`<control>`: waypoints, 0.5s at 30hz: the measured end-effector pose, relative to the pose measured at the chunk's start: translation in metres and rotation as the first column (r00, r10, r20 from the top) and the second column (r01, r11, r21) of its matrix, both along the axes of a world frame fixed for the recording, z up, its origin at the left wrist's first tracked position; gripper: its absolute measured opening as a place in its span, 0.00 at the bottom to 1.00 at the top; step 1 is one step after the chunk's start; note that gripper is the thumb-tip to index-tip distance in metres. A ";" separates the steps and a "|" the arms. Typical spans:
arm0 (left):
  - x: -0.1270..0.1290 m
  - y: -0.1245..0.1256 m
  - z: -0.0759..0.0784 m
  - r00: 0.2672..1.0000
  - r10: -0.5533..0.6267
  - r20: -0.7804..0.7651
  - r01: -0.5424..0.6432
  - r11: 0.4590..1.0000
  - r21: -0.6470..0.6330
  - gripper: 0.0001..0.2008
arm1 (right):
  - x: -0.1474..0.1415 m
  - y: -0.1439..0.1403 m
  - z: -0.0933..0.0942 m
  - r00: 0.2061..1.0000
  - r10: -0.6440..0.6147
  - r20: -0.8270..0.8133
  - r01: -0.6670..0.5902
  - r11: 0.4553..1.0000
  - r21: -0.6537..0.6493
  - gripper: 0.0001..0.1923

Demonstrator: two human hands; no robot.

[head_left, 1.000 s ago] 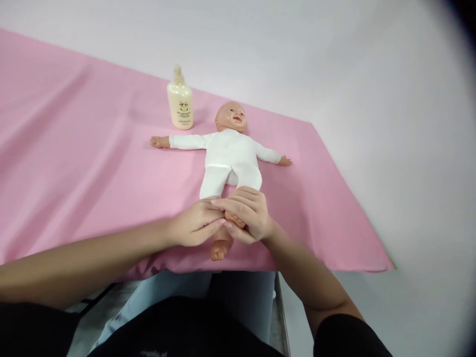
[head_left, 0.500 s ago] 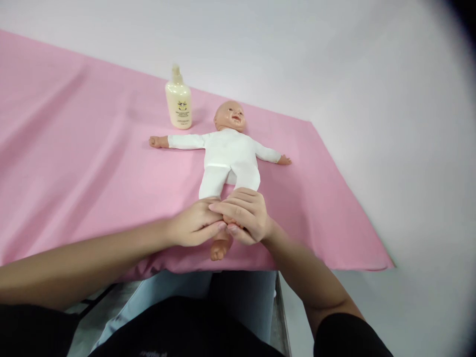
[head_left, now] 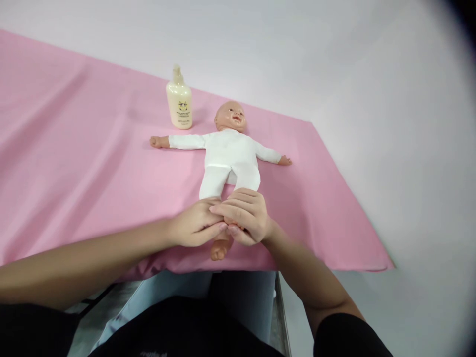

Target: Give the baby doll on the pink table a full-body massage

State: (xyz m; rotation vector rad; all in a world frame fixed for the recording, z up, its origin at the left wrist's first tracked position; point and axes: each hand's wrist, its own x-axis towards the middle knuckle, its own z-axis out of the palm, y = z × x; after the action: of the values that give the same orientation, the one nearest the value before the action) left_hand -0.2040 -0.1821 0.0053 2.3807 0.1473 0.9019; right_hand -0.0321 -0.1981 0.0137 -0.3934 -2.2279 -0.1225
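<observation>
A baby doll (head_left: 231, 151) in a white cloth suit lies on its back, arms spread wide and head at the far end. My right hand (head_left: 247, 215) is closed around one of its feet, with the toes partly showing between my fingers. From the other side my left hand (head_left: 197, 222) is closed on the same foot, its fingertips meeting my right hand. Most of that foot is hidden by my hands. The doll's other foot (head_left: 219, 249) rests below them, near the front edge.
A pink cloth (head_left: 92, 163) covers the table, with soft folds at the left. Beyond the doll's outstretched arm, a cream pump bottle (head_left: 180, 105) stands upright at the back. Behind the table is a white wall (head_left: 297, 49). My legs are beneath the front edge.
</observation>
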 end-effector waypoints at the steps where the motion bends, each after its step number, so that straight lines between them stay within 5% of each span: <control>1: 0.000 0.000 0.000 1.000 0.005 -0.002 -0.005 1.000 0.001 0.15 | 0.000 0.000 0.000 1.000 0.006 -0.006 -0.006 1.000 0.000 0.19; 15: -0.001 0.000 -0.003 1.000 0.028 -0.006 -0.028 0.999 -0.023 0.18 | 0.002 0.001 -0.003 0.999 -0.021 0.039 0.022 1.000 -0.020 0.25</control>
State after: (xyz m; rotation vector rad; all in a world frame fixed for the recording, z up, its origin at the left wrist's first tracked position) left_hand -0.2054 -0.1816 0.0023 2.3652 0.1930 0.9020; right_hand -0.0305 -0.1971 0.0106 -0.4293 -2.2648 -0.1193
